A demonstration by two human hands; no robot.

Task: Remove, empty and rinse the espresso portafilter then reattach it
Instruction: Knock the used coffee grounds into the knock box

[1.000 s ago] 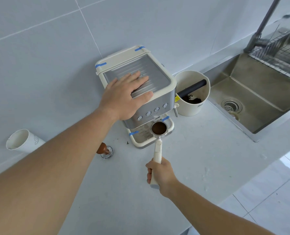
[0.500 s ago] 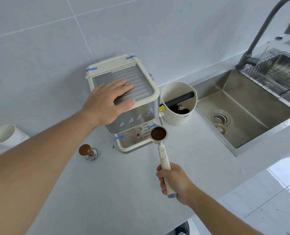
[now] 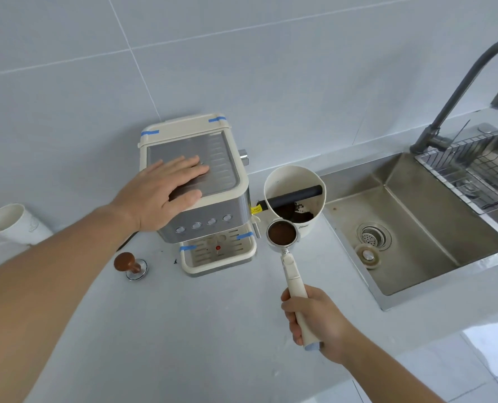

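A cream and steel espresso machine (image 3: 212,219) stands against the tiled wall. My left hand (image 3: 166,193) lies flat on its top, fingers spread. My right hand (image 3: 314,318) grips the cream handle of the portafilter (image 3: 282,234), held level above the counter, clear of the machine and to its right. Its basket is full of dark spent coffee. Just behind the basket stands a cream knock box (image 3: 294,196) with a black bar and grounds inside.
A steel sink (image 3: 410,228) with a drain and a small ring lies to the right, with a grey faucet (image 3: 460,82) and a wire rack (image 3: 480,170) behind. A wooden-topped tamper (image 3: 130,265) and a white paper cup (image 3: 12,225) sit left of the machine.
The portafilter has come out from under the machine and moved right, toward the knock box. My left hand stays flat on the machine top. The camera view has shifted right.
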